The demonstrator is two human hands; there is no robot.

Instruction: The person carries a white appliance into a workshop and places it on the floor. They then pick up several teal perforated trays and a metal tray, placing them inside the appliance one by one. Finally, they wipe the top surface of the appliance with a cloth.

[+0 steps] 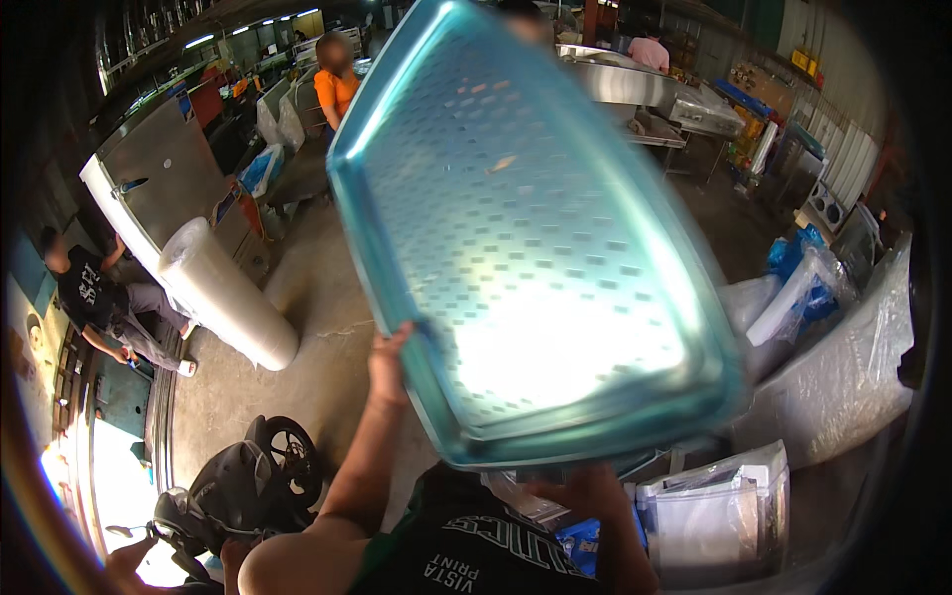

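I see the tray (516, 238) held aslant at mid-view: glossy teal, rimmed, patterned with short dark dashes, glaring white low down. The left hand (390, 367) clasps its left edge; the right hand (587, 493), by the bottom edge, I cannot read for grip.

This is looking like a workshop tbh: a fat plastic-film roll (233, 297) is sitting on the bare floor (332, 327), strip lights (199, 42) are glowing, plastic-wrapped pieces (843, 367) are crowding the right, and a motorbike's (233, 486) standing there too.
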